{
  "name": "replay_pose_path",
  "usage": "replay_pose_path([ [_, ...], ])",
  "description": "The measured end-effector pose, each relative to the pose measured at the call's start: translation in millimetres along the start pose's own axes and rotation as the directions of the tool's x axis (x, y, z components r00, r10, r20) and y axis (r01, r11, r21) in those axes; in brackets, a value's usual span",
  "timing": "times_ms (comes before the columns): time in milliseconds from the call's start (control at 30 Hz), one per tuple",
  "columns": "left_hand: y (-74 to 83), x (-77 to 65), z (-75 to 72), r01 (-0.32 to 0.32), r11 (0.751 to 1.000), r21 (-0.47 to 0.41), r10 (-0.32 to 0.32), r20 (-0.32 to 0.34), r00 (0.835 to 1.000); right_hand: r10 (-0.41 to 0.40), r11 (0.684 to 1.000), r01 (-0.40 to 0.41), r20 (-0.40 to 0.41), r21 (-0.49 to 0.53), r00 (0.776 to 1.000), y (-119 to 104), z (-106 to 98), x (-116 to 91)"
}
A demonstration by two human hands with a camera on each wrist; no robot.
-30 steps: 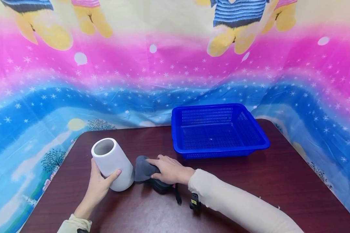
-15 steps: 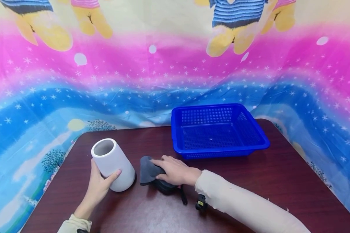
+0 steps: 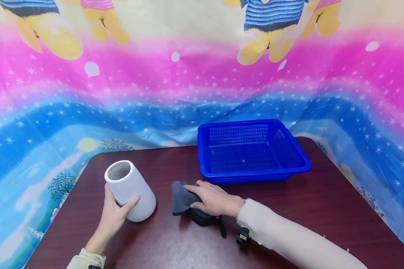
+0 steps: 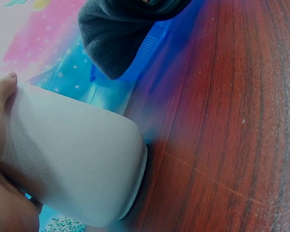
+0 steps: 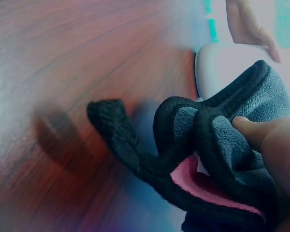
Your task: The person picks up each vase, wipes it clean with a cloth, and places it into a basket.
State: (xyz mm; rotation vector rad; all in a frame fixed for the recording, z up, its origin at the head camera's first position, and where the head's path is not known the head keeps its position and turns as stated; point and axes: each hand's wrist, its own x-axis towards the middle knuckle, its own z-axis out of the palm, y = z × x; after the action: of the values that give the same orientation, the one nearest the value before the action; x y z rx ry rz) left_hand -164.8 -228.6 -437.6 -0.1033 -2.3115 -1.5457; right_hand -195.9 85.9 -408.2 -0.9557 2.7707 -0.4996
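On the left of the table, my left hand (image 3: pixel 113 209) grips a white tapered vase (image 3: pixel 139 198), thumb across its near side and its open mouth facing up. My right hand (image 3: pixel 213 200) pinches a bunched grey cloth (image 3: pixel 181 200) just right of the vase, with a gap between the two. In the right wrist view the cloth (image 5: pixel 275 94) shows fleecy grey folds, black edging, a pink patch and a dangling black loop (image 5: pixel 118 133). The left wrist view shows the smooth side of the vase (image 4: pixel 77 154), its base close to the tabletop.
A blue plastic basket (image 3: pixel 256 175) with perforated walls stands at the back right of the dark red wooden table (image 3: pixel 175 246). Behind the table hangs a colourful printed curtain (image 3: pixel 148 82). A small black device (image 3: pixel 243 236) hangs under the right cuff.
My right hand has moved to the right with the cloth, away from the vase's side. The left hand and the vase stay where they were.
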Motion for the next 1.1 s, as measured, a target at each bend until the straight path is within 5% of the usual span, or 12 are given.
replay_pose_path([
  [1100,-0.4,0.9,-0.1,0.011,1.0,-0.004,-0.011,0.003,1.0,-0.037,0.99,0.03,-0.049,-0.137,0.998,34.9,-9.4,-52.0],
])
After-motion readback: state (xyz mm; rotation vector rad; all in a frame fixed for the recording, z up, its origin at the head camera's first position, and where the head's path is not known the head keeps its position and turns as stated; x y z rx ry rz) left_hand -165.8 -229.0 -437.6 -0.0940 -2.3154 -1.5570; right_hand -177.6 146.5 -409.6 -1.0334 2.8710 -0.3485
